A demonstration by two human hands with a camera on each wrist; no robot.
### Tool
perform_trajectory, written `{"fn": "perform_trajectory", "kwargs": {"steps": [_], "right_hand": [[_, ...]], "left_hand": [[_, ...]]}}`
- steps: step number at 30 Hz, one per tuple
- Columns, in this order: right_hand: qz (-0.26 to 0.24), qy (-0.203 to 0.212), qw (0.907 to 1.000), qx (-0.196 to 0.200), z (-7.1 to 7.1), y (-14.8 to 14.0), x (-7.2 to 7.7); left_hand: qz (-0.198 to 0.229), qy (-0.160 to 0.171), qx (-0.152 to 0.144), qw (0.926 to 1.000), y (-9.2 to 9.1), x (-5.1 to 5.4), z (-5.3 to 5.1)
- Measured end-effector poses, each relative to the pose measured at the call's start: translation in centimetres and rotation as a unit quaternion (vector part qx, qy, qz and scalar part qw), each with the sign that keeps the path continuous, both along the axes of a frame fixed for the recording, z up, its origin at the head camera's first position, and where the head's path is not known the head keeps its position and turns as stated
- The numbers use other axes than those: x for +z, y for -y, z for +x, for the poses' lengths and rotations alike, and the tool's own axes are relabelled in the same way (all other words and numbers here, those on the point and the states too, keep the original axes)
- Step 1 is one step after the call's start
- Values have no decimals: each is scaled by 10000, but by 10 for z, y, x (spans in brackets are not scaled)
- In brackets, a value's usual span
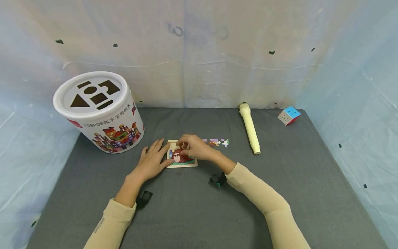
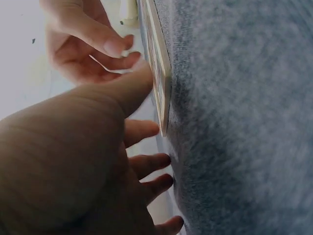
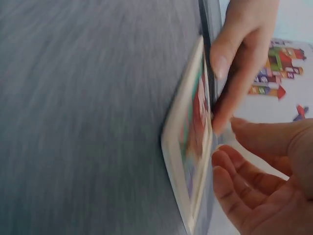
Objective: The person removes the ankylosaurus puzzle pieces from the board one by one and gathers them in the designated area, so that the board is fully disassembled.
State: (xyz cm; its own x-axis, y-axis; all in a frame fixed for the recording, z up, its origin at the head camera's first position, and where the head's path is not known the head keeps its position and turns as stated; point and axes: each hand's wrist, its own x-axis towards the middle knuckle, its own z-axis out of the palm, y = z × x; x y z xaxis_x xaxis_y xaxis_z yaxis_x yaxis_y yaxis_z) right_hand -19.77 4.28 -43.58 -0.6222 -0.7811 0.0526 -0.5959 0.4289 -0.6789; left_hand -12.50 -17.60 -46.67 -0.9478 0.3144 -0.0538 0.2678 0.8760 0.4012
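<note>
In the head view a small wooden-framed jigsaw puzzle (image 1: 181, 166) lies on the grey cloth, its picture showing a red-haired figure. My left hand (image 1: 151, 162) is spread along the puzzle's left side, thumb and forefinger touching the frame. Over the upper part of the board is my right hand (image 1: 197, 148), its fingers bent loosely downward. The right wrist view shows a gap between that hand's thumb (image 3: 259, 137) and fingers, with nothing visible in it. Several loose puzzle pieces (image 1: 214, 142) lie just right of the board, some partly hidden by the right hand.
A large white block bucket (image 1: 105, 124) with a shape-hole lid stands at the back left. Behind and right of the puzzle lies a pale yellow toy microphone (image 1: 250, 129). A puzzle cube (image 1: 289, 116) sits at the table's far right corner. Pale sheeting (image 1: 217, 69) surrounds the table.
</note>
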Motion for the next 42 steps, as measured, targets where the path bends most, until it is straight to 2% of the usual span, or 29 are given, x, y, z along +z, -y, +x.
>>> {"fn": "perform_trajectory", "kwargs": {"steps": [6, 11, 42], "right_hand": [[106, 189, 9995, -247, 5, 18, -9], [173, 152, 9987, -461, 7, 22, -11], [626, 69, 9960, -636, 11, 30, -13]], "left_hand": [[-165, 164, -9, 9997, 0, -2, -3], [-138, 209, -2, 9997, -1, -1, -4], [-27, 266, 66, 9996, 2, -3, -3]]}}
